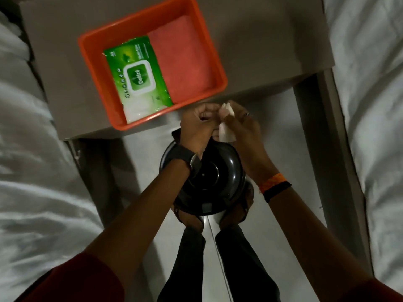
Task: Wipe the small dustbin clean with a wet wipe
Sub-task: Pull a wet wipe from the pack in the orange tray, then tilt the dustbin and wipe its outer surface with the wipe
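Head view looks straight down on the black round dustbin (207,182), upright on the floor, lid up — no long axis shows. Just above its far rim, the left hand (196,125) and right hand (239,125) meet, fingers pinched on a white wet wipe (225,123). Beyond the dustbin, an orange tray (91,68) holds a green pack (137,75) reading "Dettol".

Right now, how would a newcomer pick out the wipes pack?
Find the grey table between the two white beds, then the orange tray on it. The wipes pack lies flat in the tray's left half, beside a pink cloth. It is the only green thing, with a white-framed flap on top.
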Demonstrator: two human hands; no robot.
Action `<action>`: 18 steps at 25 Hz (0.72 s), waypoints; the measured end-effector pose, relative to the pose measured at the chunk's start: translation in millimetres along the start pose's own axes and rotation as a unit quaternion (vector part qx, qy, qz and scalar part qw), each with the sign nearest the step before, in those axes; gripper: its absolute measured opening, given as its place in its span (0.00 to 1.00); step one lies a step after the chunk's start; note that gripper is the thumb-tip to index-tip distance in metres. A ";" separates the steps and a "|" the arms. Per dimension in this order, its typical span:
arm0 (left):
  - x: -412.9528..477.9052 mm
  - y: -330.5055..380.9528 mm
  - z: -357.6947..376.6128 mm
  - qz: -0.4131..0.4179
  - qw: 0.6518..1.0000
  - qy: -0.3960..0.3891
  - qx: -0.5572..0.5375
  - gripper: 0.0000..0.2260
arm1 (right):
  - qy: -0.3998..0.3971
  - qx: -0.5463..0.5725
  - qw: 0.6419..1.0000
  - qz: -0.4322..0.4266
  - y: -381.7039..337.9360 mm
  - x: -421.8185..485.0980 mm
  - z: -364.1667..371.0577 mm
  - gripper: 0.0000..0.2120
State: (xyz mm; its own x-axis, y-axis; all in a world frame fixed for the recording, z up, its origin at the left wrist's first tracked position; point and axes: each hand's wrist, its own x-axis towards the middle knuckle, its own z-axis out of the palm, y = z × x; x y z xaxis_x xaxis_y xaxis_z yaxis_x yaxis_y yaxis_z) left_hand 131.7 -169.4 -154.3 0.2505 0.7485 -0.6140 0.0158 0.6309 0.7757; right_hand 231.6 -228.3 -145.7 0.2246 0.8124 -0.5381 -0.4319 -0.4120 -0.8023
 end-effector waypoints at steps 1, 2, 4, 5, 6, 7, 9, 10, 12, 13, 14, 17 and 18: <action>-1.4 -5.1 8.0 -0.002 1.000 0.003 0.013 0.04 | -0.020 -0.016 1.000 0.002 3.8 -5.3 -10.6 0.14; -2.7 -10.6 16.0 -0.006 1.000 0.004 0.017 0.04 | -0.017 -0.025 0.999 0.011 8.1 -9.5 -23.1 0.11; -4.2 -18.8 26.1 -0.018 1.000 0.001 0.009 0.04 | 0.024 -0.025 0.999 0.039 16.9 -13.4 -47.0 0.08; -3.0 -22.5 29.3 -0.027 1.000 -0.005 0.011 0.04 | 0.044 -0.016 0.998 0.051 20.4 -13.8 -59.2 0.08; -0.9 -26.2 31.9 -0.035 0.999 -0.013 0.018 0.05 | 0.059 0.002 0.996 0.061 23.0 -13.8 -69.8 0.08; 1.6 -31.0 35.4 -0.041 0.998 -0.019 0.031 0.06 | 0.070 0.031 0.995 0.072 24.7 -13.8 -80.6 0.09; 9.9 -42.2 37.9 -0.036 0.995 0.003 0.090 0.05 | 0.102 0.079 0.987 0.090 29.0 -11.3 -99.8 0.08; 16.0 -48.6 37.8 -0.011 0.988 0.027 0.153 0.04 | 0.129 0.092 0.982 0.099 32.8 -8.9 -109.8 0.08; 33.1 -63.2 34.4 0.085 0.941 0.032 0.327 0.04 | 0.186 0.091 0.972 0.110 42.9 -3.3 -130.8 0.06; 43.9 -70.5 33.0 0.129 0.896 -0.021 0.424 0.07 | 0.206 0.081 0.969 0.111 48.1 -0.8 -139.7 0.06; 54.4 -76.8 32.6 0.147 0.829 -0.111 0.528 0.12 | 0.223 0.058 0.967 0.110 53.9 1.3 -147.5 0.09; 74.2 -97.9 44.0 0.079 0.578 -0.332 0.741 0.31 | 0.252 -0.056 0.962 0.090 73.7 7.3 -165.9 0.06; 74.9 -103.3 49.2 0.053 0.547 -0.357 0.755 0.32 | 0.253 -0.092 0.960 0.076 78.1 8.3 -169.3 0.06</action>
State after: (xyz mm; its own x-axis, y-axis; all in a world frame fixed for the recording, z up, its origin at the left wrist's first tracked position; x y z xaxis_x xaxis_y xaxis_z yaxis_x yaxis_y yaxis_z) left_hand 196.5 -188.6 -273.2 0.6339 0.1540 -0.7579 0.6110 -0.7006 0.3686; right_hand 347.6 -323.7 -256.5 0.5864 0.4519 -0.6722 -0.3416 -0.6146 -0.7111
